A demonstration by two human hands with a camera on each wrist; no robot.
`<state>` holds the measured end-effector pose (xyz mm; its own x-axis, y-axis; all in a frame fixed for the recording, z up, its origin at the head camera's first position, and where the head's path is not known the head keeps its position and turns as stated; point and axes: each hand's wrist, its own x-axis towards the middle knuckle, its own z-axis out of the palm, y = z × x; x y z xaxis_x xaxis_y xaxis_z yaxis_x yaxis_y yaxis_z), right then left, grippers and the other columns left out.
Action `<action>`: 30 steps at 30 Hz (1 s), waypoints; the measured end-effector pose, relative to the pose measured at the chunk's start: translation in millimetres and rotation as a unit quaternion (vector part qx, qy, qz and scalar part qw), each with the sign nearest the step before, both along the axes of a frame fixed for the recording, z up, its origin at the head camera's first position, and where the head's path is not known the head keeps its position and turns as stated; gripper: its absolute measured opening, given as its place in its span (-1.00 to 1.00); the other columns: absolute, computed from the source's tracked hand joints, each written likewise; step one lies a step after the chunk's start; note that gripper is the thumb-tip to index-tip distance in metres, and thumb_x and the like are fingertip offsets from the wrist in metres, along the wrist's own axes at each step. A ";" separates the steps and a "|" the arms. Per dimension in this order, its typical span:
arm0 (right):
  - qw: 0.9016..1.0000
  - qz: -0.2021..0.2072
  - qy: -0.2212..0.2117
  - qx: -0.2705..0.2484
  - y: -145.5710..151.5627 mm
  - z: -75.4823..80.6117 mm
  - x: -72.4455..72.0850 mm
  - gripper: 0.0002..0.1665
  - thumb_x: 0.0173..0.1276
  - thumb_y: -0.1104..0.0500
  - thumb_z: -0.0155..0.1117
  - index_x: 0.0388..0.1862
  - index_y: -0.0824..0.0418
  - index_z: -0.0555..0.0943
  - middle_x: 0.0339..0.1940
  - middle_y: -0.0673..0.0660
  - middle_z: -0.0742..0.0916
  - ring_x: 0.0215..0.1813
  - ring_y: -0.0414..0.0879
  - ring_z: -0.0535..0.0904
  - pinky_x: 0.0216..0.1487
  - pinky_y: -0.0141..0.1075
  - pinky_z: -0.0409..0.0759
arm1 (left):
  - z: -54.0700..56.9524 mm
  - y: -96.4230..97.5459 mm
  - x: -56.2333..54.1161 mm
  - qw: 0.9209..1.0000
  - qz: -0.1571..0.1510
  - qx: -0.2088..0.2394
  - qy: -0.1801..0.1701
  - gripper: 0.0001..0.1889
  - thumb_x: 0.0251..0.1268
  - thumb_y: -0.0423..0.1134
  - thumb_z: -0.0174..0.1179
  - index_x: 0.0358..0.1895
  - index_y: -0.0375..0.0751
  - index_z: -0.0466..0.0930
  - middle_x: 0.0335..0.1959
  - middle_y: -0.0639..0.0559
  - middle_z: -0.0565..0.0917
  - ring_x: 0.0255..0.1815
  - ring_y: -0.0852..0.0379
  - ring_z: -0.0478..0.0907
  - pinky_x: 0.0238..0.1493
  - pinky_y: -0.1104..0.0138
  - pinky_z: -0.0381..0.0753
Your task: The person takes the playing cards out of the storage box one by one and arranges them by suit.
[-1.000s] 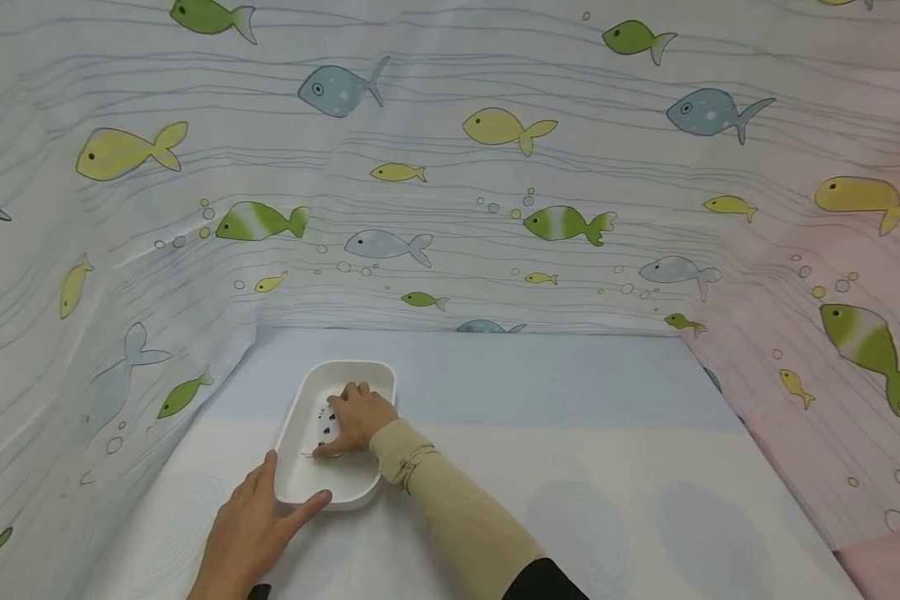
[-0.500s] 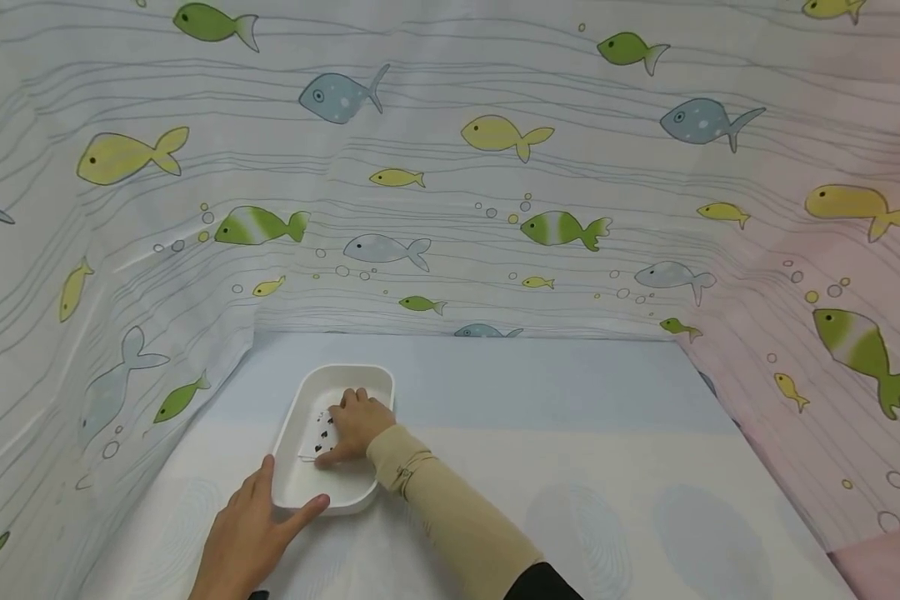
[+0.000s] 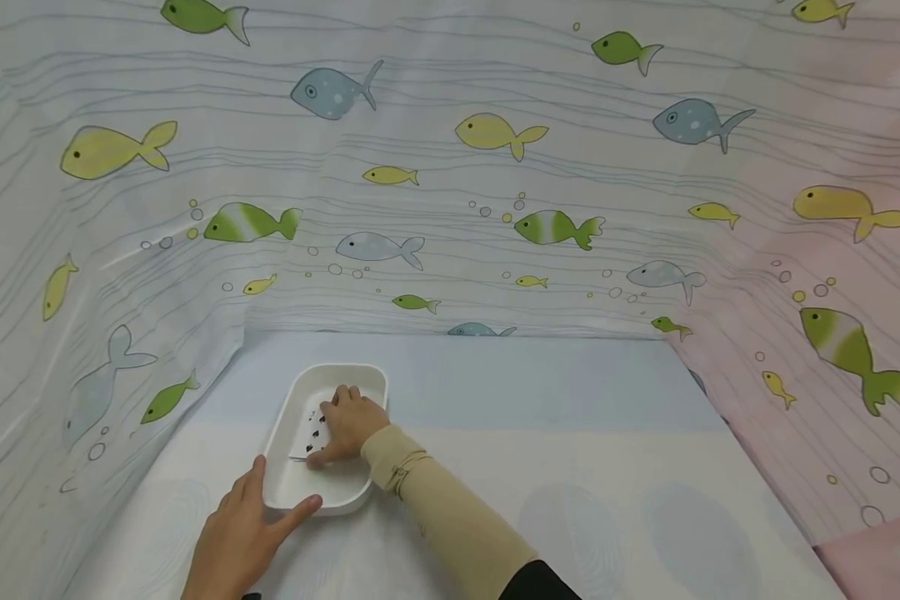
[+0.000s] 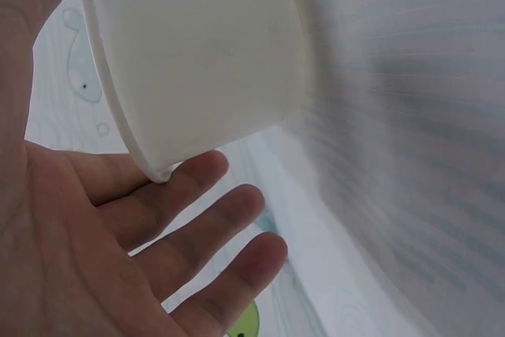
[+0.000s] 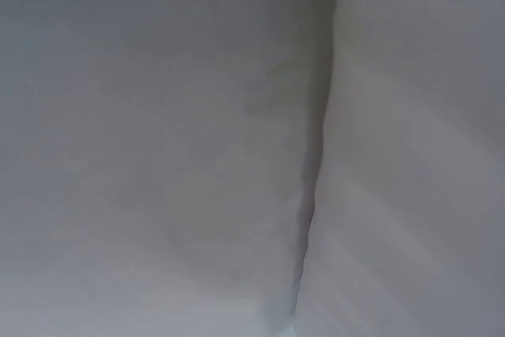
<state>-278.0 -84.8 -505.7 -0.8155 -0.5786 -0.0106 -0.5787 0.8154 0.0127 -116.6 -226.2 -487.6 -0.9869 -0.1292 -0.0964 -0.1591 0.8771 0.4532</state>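
A white tray [image 3: 276, 492] with rounded corners and raised walls stands on the table. Inside it lies a white playing card [image 3: 317, 429] with black spade marks, partly hidden under my right hand [image 3: 352, 425]. That hand spans the card, its thumb at the near edge and its fingertips toward the far end. My left hand [image 3: 236, 533] is spread at the tray's near left corner, index finger along the left side and thumb along the near rim. The left wrist view shows its extended fingers [image 4: 229, 211] against the outside of the tray wall [image 4: 197, 45].
A pale blue and cream cloth [image 3: 540, 450] covers the table. Fish-printed sheets [image 3: 435, 192] rise at the back and both sides. Only blurred pale cloth [image 5: 158, 155] shows in the right wrist view; the right hand is out of sight there.
The right hand has shifted slightly, and more of the card's spade marks show beside its thumb. The left hand stays at the tray's corner. The whole view has drifted a little.
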 end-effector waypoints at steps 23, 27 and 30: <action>0.995 0.051 0.044 -0.073 9.0 3.9 -0.3 0.17 0.03 -0.53 0.40 0.54 -0.04 0.32 0.21 -0.04 0.55 0.14 -0.19 0.44 0.20 -0.42 0.47 | 1.3 0.9 0.2 1.000 -0.007 -0.003 0.013 0.33 0.16 0.57 0.09 0.56 -0.57 -0.15 0.41 -0.62 0.19 0.36 -0.58 0.23 0.23 -0.39 0.26; 0.994 0.055 0.054 -0.077 8.8 3.2 0.1 0.18 0.06 -0.52 0.39 0.56 -0.01 0.29 0.25 -0.02 0.54 0.17 -0.17 0.43 0.23 -0.39 0.46 | 1.9 0.8 1.4 1.000 -0.009 -0.011 0.015 0.32 0.16 0.57 0.09 0.55 -0.58 -0.13 0.40 -0.61 0.21 0.35 -0.57 0.24 0.22 -0.39 0.27; 0.994 0.051 0.062 -0.077 8.5 2.5 -1.4 0.19 0.07 -0.53 0.35 0.56 0.03 0.28 0.26 -0.01 0.54 0.18 -0.17 0.43 0.23 -0.38 0.46 | 2.9 1.1 1.6 1.000 -0.007 -0.014 0.012 0.33 0.15 0.57 0.10 0.56 -0.57 -0.12 0.42 -0.60 0.20 0.36 -0.56 0.24 0.24 -0.38 0.27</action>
